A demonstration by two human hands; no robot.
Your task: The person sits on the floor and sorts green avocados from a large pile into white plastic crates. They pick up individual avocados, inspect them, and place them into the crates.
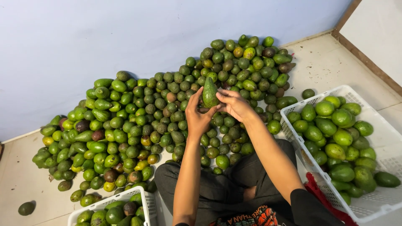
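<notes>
The person sits cross-legged on the floor [331, 62], knees in dark trousers nearest the camera. Just left of the knees stands a white plastic crate [106, 204], partly cut off by the frame edge, holding green and dark avocados. To the right of the knees a second, larger white crate [368, 201] is filled with bigger green avocados. Above the knees, both hands are raised together: the left hand [197, 118] curls its fingers around the lower part of 1 pointed green avocado [210, 93], and the right hand [235, 104] pinches the same fruit from the other side, fingers partly closed on it. Beyond the held avocado spreads a large heap of avocados [138, 121] against the pale blue wall [104, 33].
</notes>
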